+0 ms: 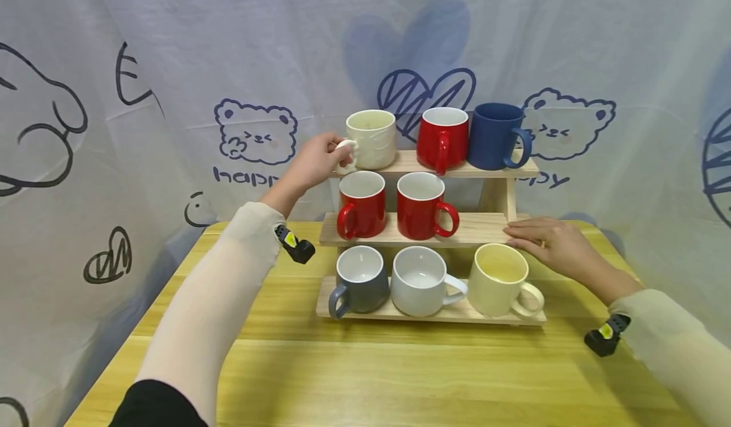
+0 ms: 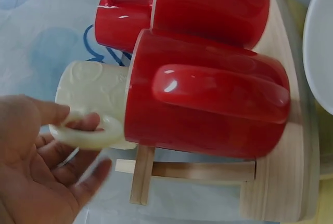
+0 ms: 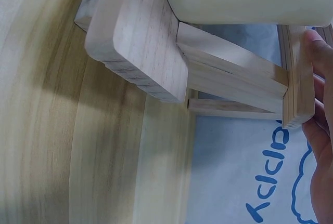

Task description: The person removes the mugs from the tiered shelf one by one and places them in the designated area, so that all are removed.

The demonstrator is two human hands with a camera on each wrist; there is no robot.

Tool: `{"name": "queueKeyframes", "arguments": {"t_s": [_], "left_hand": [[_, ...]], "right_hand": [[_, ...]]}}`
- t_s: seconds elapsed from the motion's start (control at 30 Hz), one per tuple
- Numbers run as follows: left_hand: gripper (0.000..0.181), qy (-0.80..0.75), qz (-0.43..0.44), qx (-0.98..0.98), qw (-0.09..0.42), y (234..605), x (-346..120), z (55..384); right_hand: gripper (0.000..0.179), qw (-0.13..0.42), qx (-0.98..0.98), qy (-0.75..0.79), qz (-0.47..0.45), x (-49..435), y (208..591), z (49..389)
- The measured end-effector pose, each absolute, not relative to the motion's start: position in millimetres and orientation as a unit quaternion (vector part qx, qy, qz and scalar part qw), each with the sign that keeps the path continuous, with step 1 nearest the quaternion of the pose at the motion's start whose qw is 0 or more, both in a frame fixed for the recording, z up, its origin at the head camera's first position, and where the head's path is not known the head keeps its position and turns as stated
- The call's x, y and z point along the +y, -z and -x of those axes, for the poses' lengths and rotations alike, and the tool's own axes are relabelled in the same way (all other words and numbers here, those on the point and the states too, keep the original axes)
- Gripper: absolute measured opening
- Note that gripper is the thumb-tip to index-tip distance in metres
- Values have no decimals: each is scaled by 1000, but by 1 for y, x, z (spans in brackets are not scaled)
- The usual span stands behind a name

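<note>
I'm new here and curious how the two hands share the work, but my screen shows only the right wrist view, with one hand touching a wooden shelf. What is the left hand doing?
Observer: The left hand grips the handle of a cream mug at the left end of the top shelf.
Visitor: And what stands on the shelf that the right hand touches?
Observer: That middle shelf carries a red mug and, beside it, a second red mug.
</note>
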State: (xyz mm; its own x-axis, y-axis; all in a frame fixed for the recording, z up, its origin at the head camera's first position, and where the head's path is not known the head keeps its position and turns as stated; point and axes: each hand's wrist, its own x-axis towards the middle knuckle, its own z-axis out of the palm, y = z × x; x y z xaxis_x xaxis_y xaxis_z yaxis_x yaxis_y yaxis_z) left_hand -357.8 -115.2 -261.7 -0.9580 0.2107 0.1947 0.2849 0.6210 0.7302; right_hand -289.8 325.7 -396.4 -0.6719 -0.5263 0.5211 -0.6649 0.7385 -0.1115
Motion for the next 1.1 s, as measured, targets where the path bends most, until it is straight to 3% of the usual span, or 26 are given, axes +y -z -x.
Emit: {"name": "queueKeyframes", "arguments": {"t_s": [0.4, 1.1], "left_hand": [[29, 546, 73, -834, 8, 259, -120, 359], [30, 622, 29, -778, 85, 265, -134, 355]], "right_hand": [[28, 224, -909, -147, -319, 326, 397, 291], [32, 263, -893, -147, -334, 321, 397, 289]]}}
